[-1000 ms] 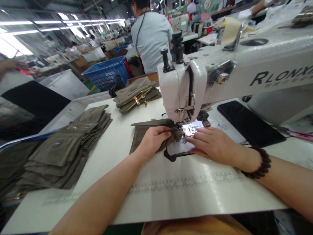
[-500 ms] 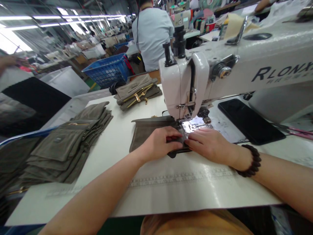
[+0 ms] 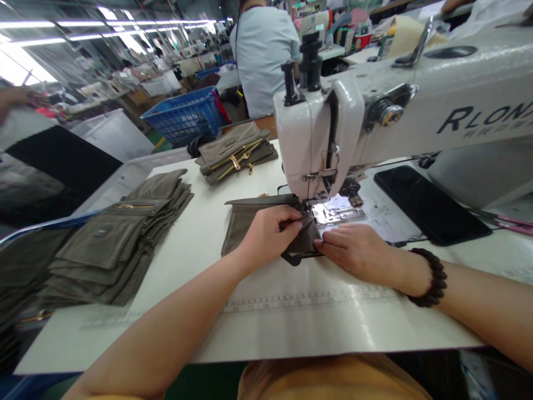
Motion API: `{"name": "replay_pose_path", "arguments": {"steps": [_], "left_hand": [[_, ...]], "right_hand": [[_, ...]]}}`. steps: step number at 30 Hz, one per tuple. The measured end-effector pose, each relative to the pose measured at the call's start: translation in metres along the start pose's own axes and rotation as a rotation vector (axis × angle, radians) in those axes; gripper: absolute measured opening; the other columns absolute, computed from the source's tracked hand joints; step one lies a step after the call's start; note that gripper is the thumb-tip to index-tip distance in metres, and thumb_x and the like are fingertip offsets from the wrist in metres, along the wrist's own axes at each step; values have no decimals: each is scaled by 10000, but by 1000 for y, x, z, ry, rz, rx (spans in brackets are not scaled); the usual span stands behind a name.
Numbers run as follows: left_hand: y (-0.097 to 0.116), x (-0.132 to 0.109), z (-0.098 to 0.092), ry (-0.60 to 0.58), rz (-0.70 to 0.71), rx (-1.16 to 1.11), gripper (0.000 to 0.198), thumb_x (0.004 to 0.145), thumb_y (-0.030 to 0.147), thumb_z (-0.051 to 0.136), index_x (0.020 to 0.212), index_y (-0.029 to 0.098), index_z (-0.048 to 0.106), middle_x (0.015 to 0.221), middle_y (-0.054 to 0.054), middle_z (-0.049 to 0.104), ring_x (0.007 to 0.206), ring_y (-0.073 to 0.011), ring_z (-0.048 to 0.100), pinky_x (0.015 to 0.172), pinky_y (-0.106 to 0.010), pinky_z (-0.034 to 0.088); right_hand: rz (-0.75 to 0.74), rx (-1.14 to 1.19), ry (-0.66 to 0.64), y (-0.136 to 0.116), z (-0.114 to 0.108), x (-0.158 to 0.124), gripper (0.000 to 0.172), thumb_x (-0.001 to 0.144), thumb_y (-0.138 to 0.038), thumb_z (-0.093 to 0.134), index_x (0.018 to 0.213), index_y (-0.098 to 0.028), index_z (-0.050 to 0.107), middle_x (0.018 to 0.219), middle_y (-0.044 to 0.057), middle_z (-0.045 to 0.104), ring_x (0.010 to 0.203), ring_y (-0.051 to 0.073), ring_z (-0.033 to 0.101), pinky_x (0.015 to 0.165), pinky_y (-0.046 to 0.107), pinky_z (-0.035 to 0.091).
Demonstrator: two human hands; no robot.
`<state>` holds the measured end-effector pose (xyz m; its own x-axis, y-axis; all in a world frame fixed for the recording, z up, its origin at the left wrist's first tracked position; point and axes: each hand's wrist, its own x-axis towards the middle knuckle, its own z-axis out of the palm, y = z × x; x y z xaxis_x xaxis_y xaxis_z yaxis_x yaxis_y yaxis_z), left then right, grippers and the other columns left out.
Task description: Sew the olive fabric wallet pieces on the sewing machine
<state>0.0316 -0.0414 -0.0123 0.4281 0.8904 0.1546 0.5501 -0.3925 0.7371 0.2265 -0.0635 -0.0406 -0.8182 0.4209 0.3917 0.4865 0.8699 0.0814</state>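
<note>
An olive-grey fabric wallet piece [image 3: 240, 223] lies on the white table under the head of a sewing machine [image 3: 320, 133]. My left hand [image 3: 268, 230] rests over it with thumb and index finger pinched on a fold of the fabric, left of the needle. Closed around the piece's right edge are the fingertips of my right hand [image 3: 353, 250], just in front of the metal needle plate [image 3: 339, 211]. A dark flap of the piece sticks out between the hands toward me. The needle tip is hidden behind the presser foot area.
Stacked olive pouches [image 3: 100, 239] lie at the left, and more with gold zippers [image 3: 237, 153] at the back. A black phone [image 3: 431, 205] and pink-handled scissors [image 3: 514, 224] are at the right. Behind stand a blue crate [image 3: 183, 119] and a seated person [image 3: 266, 61].
My left hand has drawn slightly left and tightened into a pinch. My right hand has shifted a little toward me, exposing more of the dark fabric between the hands.
</note>
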Motion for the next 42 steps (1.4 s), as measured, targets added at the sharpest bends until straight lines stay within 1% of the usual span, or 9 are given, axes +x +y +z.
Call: {"name": "replay_pose_path", "arguments": {"steps": [3,6,8,13,18,25,32,38,42], "left_hand": [[7,-2,5,-50,212,32,159,743,92,487,749,142,638,825,-34,659,790,-145,607,740,-249,471],[8,-4,8,-150,290,124,167,727,62,484,741,132,634,835,-52,662,801,-157,611,752,-268,491],[6,-6,10,-179,325,184,169,736,65,477,750,133,631,850,-57,662,814,-164,607,769,-290,499],[0,-11,16,-146,397,234,166,781,104,460,780,131,624,898,-71,653,855,-168,591,800,-315,504],[-5,-13,20,-120,464,273,160,799,112,459,797,123,618,905,-71,650,855,-152,581,799,-290,509],[0,-12,16,-151,664,523,222,832,106,415,744,92,618,883,-91,649,860,-173,571,820,-290,505],[-1,-15,20,-137,692,587,191,821,100,438,798,52,621,907,-112,646,861,-192,578,818,-293,510],[-1,-16,20,-116,730,652,191,825,101,447,886,33,614,916,-116,651,844,-190,591,784,-289,522],[-1,-14,18,-147,766,654,174,826,109,462,862,41,619,898,-112,649,820,-193,593,772,-296,521]], "right_hand": [[64,68,-8,-2,4,-1,331,918,-162,321,713,-149,580,629,18,527,532,123,421,506,298,247],[105,117,-61,-3,5,-3,300,907,-165,350,722,-156,587,635,14,552,519,121,435,477,306,206],[134,114,-119,-3,3,-5,278,899,-168,368,731,-169,590,622,7,550,498,121,424,464,310,171],[48,89,-176,1,-4,-13,236,918,-237,369,834,-164,577,609,-3,528,492,123,417,458,316,152],[0,113,-248,6,-8,-17,194,920,-265,381,894,-167,546,624,-16,519,504,123,422,468,320,163],[-35,139,-310,6,-9,-18,170,913,-228,397,911,-165,554,679,-8,528,549,129,434,483,332,174],[-16,152,-309,5,-10,-17,213,922,-234,371,841,-166,556,653,-2,523,524,119,415,482,327,164],[-48,133,-292,5,-7,-20,164,900,-207,400,824,-173,541,657,-6,520,507,114,400,477,324,150],[-69,122,-303,5,-5,-21,133,885,-191,416,824,-171,532,667,-8,524,514,113,405,470,324,150]]}}
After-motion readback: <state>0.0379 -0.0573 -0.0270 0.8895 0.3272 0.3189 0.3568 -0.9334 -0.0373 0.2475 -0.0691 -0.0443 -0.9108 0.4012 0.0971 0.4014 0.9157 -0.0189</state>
